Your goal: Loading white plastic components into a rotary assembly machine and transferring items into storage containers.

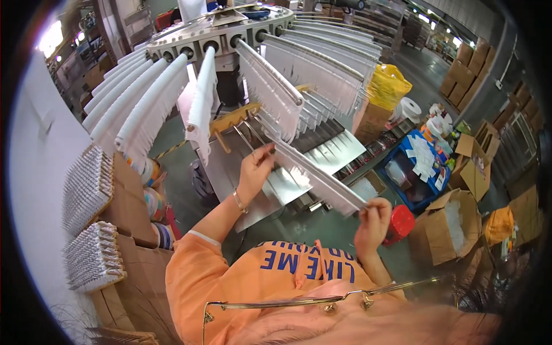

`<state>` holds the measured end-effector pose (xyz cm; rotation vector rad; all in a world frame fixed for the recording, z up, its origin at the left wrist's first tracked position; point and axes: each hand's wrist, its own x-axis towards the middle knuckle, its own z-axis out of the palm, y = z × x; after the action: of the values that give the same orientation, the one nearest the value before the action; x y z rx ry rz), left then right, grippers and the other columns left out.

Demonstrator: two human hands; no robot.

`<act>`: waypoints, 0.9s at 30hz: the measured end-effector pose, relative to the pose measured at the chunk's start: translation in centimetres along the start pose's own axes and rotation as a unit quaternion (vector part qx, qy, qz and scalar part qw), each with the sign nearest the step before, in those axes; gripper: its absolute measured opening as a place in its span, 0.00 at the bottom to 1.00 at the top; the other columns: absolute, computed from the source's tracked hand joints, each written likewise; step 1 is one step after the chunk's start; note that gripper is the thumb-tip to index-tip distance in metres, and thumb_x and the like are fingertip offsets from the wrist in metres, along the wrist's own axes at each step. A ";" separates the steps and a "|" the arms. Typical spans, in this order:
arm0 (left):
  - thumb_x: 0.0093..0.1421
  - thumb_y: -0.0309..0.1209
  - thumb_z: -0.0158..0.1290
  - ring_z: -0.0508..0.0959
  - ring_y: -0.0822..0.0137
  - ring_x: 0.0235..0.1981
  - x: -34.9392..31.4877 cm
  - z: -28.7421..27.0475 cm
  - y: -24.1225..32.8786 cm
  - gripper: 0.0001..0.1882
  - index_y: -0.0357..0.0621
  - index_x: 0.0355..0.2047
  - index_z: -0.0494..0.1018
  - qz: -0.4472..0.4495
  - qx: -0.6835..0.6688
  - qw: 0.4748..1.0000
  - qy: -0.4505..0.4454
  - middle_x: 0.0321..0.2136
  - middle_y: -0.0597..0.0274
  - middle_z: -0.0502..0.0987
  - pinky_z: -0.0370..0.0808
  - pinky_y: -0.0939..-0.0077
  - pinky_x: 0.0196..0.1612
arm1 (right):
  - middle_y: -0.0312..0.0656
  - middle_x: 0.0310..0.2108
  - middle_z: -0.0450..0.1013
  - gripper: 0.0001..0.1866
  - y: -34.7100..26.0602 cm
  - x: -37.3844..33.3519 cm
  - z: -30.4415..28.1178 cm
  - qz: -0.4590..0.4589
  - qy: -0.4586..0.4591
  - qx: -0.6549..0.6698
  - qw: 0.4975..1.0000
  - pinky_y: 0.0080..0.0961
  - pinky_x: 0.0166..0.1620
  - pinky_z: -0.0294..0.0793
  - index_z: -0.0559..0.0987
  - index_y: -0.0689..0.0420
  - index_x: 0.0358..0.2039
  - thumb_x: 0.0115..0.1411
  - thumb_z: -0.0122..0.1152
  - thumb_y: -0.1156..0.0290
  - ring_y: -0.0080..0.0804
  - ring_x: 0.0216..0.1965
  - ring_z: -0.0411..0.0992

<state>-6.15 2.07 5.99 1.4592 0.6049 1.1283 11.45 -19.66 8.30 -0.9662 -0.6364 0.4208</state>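
Observation:
A long rod [322, 178] lined with thin white, partly see-through pieces slants across the middle in front of me. My right hand [372, 225] pinches its near end. Farther along the rod, my left hand [257, 169] has its thumb and fingers closed at the rod's side; whether it grips the rod or the white pieces is too small to tell. Beneath lies a shiny metal plate [270, 192] with narrow bars. Beyond it stands a round metal hub [221, 37] with many similar loaded rods [279, 86] fanning outward.
At left, two blocks of upright pins [92, 253] rest against cardboard boxes [144, 270]. On the right are a blue crate [411, 167], a red round container [401, 224], an open carton [448, 227] and a yellow bag [388, 86]. A wooden bar [236, 118] crosses behind the plate.

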 end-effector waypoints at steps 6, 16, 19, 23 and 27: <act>0.57 0.24 0.44 0.59 0.83 0.16 -0.4 2.9 3.8 0.18 0.38 0.49 0.64 -0.057 -0.078 0.988 -0.124 0.18 0.73 0.63 0.56 0.89 0.18 | 0.36 0.26 0.64 0.05 -0.4 2.1 -6.7 -0.032 0.061 0.053 0.996 0.13 0.28 0.58 0.66 0.59 0.32 0.54 0.42 0.77 0.18 0.24 0.59; 0.55 0.22 0.43 0.54 0.83 0.13 -0.3 8.6 4.3 0.08 0.38 0.34 0.71 -0.004 -0.050 0.994 -0.099 0.14 0.74 0.59 0.49 0.89 0.16 | 0.37 0.22 0.64 0.05 -1.6 7.1 -9.6 -0.035 0.080 0.061 0.994 0.13 0.23 0.57 0.67 0.59 0.29 0.51 0.41 0.76 0.19 0.20 0.58; 0.55 0.22 0.42 0.55 0.83 0.14 -0.2 8.6 3.2 0.09 0.38 0.35 0.70 0.022 -0.038 0.996 -0.075 0.15 0.74 0.59 0.50 0.88 0.16 | 0.37 0.21 0.64 0.06 -0.7 8.8 -10.8 -0.039 0.034 0.061 0.997 0.13 0.22 0.58 0.67 0.59 0.29 0.51 0.43 0.72 0.19 0.20 0.60; 0.55 0.21 0.41 0.56 0.83 0.14 -0.6 10.6 3.3 0.11 0.38 0.37 0.70 0.022 -0.055 0.995 -0.080 0.15 0.73 0.61 0.51 0.89 0.16 | 0.35 0.21 0.64 0.06 2.5 12.8 -13.0 -0.010 0.035 0.113 0.993 0.11 0.21 0.58 0.67 0.58 0.28 0.48 0.41 0.75 0.18 0.19 0.60; 0.53 0.21 0.43 0.61 0.83 0.17 1.0 13.5 4.3 0.11 0.36 0.37 0.71 0.044 0.105 0.991 -0.074 0.17 0.71 0.66 0.57 0.88 0.19 | 0.38 0.15 0.61 0.06 4.6 19.5 -13.8 -0.002 -0.025 0.192 0.981 0.17 0.21 0.57 0.66 0.59 0.28 0.49 0.42 0.73 0.22 0.15 0.57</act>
<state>5.23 -4.20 11.69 1.7484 0.5734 1.0373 34.90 -14.32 4.67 -0.5891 -0.5748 0.5434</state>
